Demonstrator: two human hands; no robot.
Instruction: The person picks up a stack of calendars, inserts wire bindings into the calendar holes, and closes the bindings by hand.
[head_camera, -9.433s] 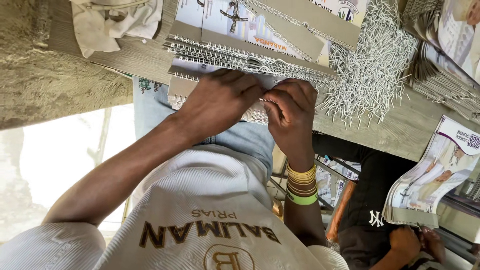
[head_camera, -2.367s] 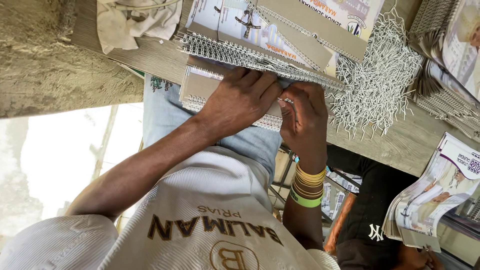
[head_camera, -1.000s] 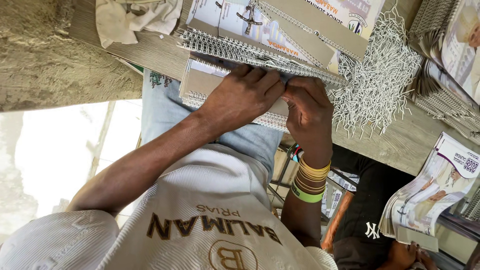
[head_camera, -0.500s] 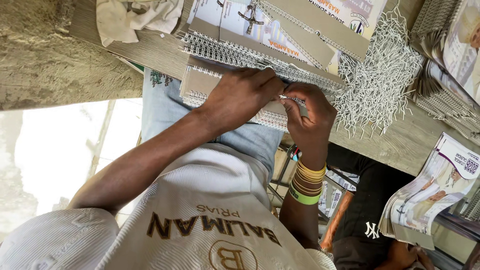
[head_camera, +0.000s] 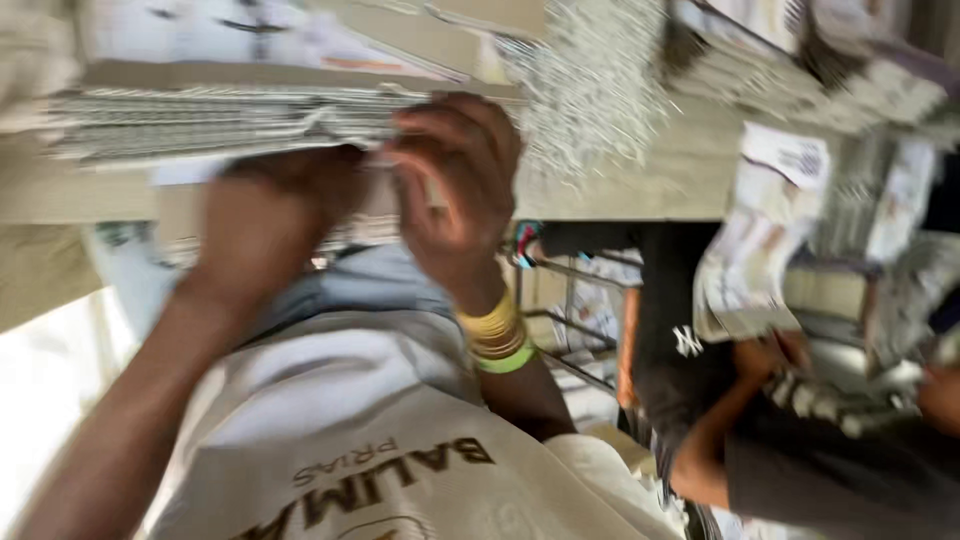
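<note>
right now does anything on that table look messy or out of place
Only the loose heap of wire binding combs stands out: it lies tangled on the table, not stacked like the booklets around it. Both hands, left hand and right hand, are at a wire-bound booklet. The picture is blurred.

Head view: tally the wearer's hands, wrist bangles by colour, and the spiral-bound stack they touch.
Hands: 2, left hand and right hand
Green bangle: 1
Gold bangle stack: 1 (single rings too blurred to count)
Spiral-bound stack: 1
Total: 5
</note>
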